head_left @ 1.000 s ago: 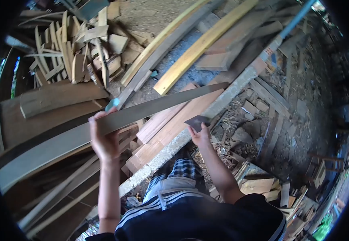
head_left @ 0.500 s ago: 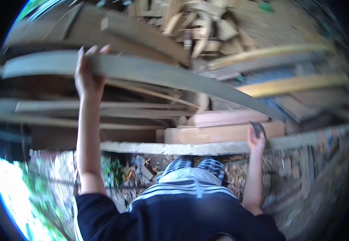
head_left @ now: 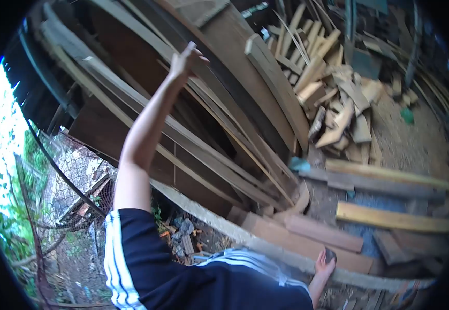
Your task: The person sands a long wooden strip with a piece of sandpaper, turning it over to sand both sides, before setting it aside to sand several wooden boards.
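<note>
My left hand [head_left: 185, 63] is raised at the upper middle, its fingers spread against a long grey-brown plank [head_left: 219, 101] that leans among other boards. The fingers are not wrapped round it. Low on the right, my right hand [head_left: 323, 266] holds a small dark, flat object [head_left: 330, 255] between thumb and fingers, close to a pale concrete ledge [head_left: 209, 219]. What that object is cannot be made out.
Long boards [head_left: 183, 132] lean at the left and centre. A heap of wood offcuts [head_left: 346, 108] lies at the upper right. Yellowish beams [head_left: 395, 217] rest on the ground at the right. Wire mesh [head_left: 79, 181] and rubble [head_left: 185, 232] are beyond the ledge.
The view has turned, showing more upright boards. The grey plank my left hand gripped now stands among the leaning boards, and that hand has loosened. My right hand still holds the dark object.
</note>
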A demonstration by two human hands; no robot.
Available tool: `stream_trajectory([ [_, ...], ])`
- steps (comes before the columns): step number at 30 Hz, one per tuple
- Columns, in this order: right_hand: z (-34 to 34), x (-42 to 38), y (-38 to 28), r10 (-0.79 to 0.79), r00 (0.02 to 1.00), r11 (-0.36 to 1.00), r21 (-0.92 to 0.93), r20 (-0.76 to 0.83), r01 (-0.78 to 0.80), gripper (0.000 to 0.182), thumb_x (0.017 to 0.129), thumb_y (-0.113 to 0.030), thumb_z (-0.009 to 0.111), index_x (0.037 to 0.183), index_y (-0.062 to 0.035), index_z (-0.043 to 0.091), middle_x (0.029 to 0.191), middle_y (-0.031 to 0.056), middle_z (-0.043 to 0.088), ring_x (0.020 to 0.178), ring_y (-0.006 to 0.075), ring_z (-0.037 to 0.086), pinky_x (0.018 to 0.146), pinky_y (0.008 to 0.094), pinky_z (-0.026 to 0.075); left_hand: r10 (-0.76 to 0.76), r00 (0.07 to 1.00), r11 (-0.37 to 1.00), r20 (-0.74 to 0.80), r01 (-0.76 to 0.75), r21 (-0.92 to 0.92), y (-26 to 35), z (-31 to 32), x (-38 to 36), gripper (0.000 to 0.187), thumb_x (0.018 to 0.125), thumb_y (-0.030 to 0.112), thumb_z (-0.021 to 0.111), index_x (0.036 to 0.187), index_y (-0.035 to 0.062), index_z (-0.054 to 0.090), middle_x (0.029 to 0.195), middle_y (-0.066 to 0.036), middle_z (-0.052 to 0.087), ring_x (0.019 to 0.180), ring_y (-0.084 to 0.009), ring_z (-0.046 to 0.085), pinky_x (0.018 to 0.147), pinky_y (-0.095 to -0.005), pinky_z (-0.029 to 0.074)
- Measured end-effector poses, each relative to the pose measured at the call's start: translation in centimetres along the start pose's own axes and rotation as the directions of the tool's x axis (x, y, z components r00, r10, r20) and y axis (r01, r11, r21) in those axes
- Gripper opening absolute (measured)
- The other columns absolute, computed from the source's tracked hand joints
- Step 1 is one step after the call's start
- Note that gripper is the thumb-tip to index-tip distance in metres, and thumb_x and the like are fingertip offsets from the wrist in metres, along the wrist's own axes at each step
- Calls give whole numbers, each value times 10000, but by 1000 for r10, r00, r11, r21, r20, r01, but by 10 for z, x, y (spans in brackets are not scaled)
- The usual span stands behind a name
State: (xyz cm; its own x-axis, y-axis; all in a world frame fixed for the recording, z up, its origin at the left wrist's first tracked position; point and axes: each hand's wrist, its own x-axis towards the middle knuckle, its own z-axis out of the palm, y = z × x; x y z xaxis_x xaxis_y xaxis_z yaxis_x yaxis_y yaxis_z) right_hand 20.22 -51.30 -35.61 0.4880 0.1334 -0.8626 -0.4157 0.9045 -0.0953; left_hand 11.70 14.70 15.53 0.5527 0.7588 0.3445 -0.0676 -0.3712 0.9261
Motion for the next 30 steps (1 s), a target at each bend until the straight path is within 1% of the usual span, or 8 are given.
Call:
stream_trajectory([
  [4, 30, -25, 41, -76, 995, 996, -51, -59, 73, 407, 952, -384, 437, 1141, -43, 552, 1112, 89, 624, 1043, 250, 594, 917, 408, 511, -130, 943, 988, -305, 98, -119, -81, -31, 49, 370, 860, 362, 641, 940, 10, 557, 799, -154, 656, 639, -229, 661, 489, -340, 528],
  [6, 44, -34, 65, -80, 996, 993, -85, -35, 77, 413, 955, -391, 434, 1143, -42, 548, 1111, 94, 622, 1047, 252, 591, 916, 409, 512, -35, 913, 963, -407, 140, 230, -165, -62, 88, 421, 855, 289, 630, 1083, -41, 505, 913, -151, 655, 797, -273, 663, 672, -437, 536],
  [10, 69, -33, 108, -26, 1000, 988, -150, 10, 27, 420, 960, -401, 429, 1141, -38, 541, 1097, 113, 618, 1050, 258, 582, 913, 418, 514, -147, 831, 924, -537, 309, 225, -189, -53, 77, 548, 799, 234, 559, 1249, -32, 396, 1262, -277, 472, 1196, -415, 459, 997, -433, 383],
  [13, 96, -47, 150, 3, 1000, 973, -232, 26, 3, 411, 947, -394, 464, 1129, -34, 543, 1086, 112, 613, 1014, 268, 585, 909, 429, 516, 359, 929, 656, 89, -319, 684, -176, -79, 45, 496, 817, 293, 589, 1207, 10, 472, 1278, -242, 472, 1197, -402, 455, 1033, -402, 360],
  [15, 105, -53, 175, 59, 994, 947, -321, 92, -27, 408, 927, -381, 512, 1120, -23, 543, 1081, 100, 609, 984, 274, 587, 903, 435, 517, -84, 907, 267, 413, -379, 886, -115, -95, -9, 528, 735, 429, 667, 1154, 120, 577, 1193, -130, 575, 1116, -311, 553, 1017, -499, 351],
  [18, 119, -60, 210, 114, 986, 901, -431, 119, -52, 408, 921, -377, 525, 1121, -21, 542, 1074, 103, 610, 977, 276, 590, 900, 437, 518, -514, 823, -277, 243, -427, 861, -137, -135, -19, 463, 642, 494, 738, 982, 183, 705, 969, -69, 678, 966, -232, 639, 926, -575, 348],
  [20, 124, -54, 225, 179, 979, 884, -453, 96, -117, 396, 921, -369, 528, 1130, -32, 539, 1076, 101, 610, 980, 277, 593, 891, 443, 521, -522, 792, -255, 317, -500, 828, -148, -165, -19, 526, 541, 585, 761, 889, 193, 723, 878, -44, 679, 871, -214, 633, 797, -395, 396],
  [30, 124, -54, 243, 255, 956, 807, -576, 143, -129, 354, 948, -332, 479, 1142, -42, 540, 1091, 118, 607, 1017, 306, 578, 897, 473, 502, -11, 472, -439, 882, -794, 420, -20, -101, -64, 585, 577, 430, 745, 1059, 130, 601, 1072, -29, 573, 1120, -181, 497, 996, -352, 356],
])
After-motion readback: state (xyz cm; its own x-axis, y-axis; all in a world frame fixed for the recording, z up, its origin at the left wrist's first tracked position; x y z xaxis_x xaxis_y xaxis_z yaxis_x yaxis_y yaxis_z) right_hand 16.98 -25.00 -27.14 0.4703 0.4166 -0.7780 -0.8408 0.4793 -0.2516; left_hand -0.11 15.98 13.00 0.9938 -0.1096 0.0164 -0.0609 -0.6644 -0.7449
